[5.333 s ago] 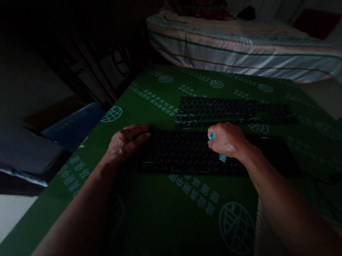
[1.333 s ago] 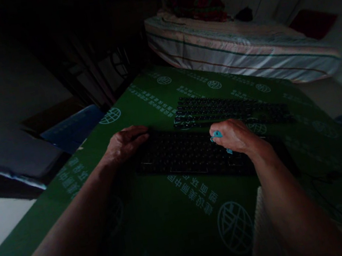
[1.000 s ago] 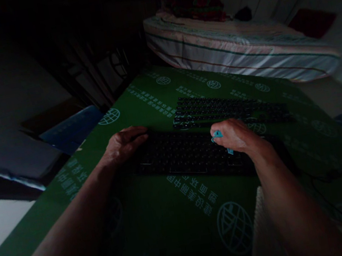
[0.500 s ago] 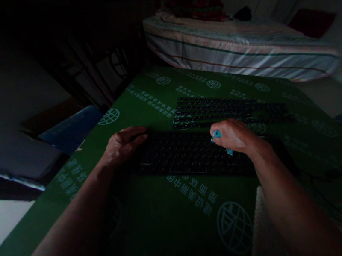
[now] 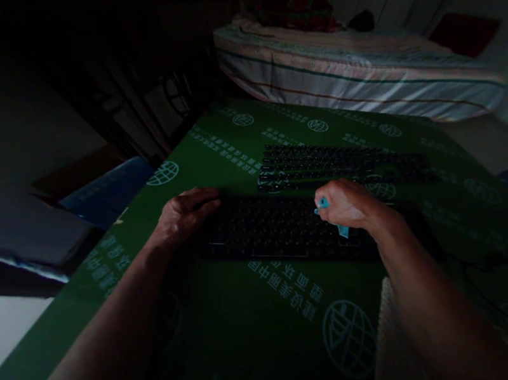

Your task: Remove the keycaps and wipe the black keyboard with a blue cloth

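Observation:
A black keyboard base (image 5: 270,229), with rows of small raised points in place of keycaps, lies flat on the green table. My left hand (image 5: 182,217) holds its far left corner, fingers along the back edge and thumb beside them. Over the right part of the base, my right hand (image 5: 345,201) is closed around a small turquoise tool (image 5: 343,231). Its ends stick out above and below the fist; its exact kind is hidden. Behind the base, black keycaps (image 5: 312,161) are laid out in rows on the table.
The green table covering (image 5: 239,340) carries white globe prints and lettering. A dark cable (image 5: 493,300) runs along the right side. Beyond the far edge is a bed with a striped sheet (image 5: 352,81). A blue panel (image 5: 110,193) stands left of the table.
My right hand has shifted very slightly, and more of the turquoise tool's lower end shows below the fist. My left hand and the keyboard base stay in place.

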`<action>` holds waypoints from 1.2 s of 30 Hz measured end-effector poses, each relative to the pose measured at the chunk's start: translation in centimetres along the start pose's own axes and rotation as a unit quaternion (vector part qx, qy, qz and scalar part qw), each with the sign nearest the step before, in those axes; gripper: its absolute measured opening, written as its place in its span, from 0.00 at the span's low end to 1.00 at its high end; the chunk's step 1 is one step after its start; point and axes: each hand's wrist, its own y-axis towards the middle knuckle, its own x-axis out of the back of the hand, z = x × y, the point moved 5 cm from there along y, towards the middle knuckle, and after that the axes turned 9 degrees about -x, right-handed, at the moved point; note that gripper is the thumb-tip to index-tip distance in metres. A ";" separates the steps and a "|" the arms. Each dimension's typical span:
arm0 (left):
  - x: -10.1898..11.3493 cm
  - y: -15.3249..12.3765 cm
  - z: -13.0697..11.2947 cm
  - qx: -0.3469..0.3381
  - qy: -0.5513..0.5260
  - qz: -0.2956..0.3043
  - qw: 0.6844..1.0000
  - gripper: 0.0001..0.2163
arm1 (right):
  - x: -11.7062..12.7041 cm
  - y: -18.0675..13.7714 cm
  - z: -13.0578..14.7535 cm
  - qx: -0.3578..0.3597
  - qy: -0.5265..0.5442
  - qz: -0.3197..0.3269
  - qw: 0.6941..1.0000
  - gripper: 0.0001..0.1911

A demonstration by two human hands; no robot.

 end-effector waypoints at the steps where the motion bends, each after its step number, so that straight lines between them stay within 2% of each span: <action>1: 0.0 0.0 0.1 0.003 0.002 0.000 1.000 0.32 | 0.0 0.0 0.0 0.003 0.009 0.003 1.000 0.07; 6: 0.0 -0.1 0.0 0.003 0.001 0.007 1.000 0.31 | 0.0 -0.2 0.6 0.021 0.048 -0.018 0.998 0.05; 13: 0.0 -0.1 -0.1 -0.009 0.001 0.008 1.000 0.33 | -0.5 -0.1 1.6 0.011 -0.008 -0.005 1.000 0.06; 17: 0.0 -0.1 -0.2 -0.007 0.004 0.009 1.000 0.31 | -0.4 -0.1 1.6 0.017 -0.015 0.004 1.000 0.07; 25: 0.1 -0.1 -0.5 0.019 -0.004 0.007 1.000 0.33 | -0.2 -0.3 1.2 0.029 -0.022 0.004 0.999 0.07; 36: 0.0 -0.1 -0.6 0.004 0.004 0.012 1.000 0.33 | -0.2 0.0 0.7 0.017 -0.031 -0.008 0.999 0.08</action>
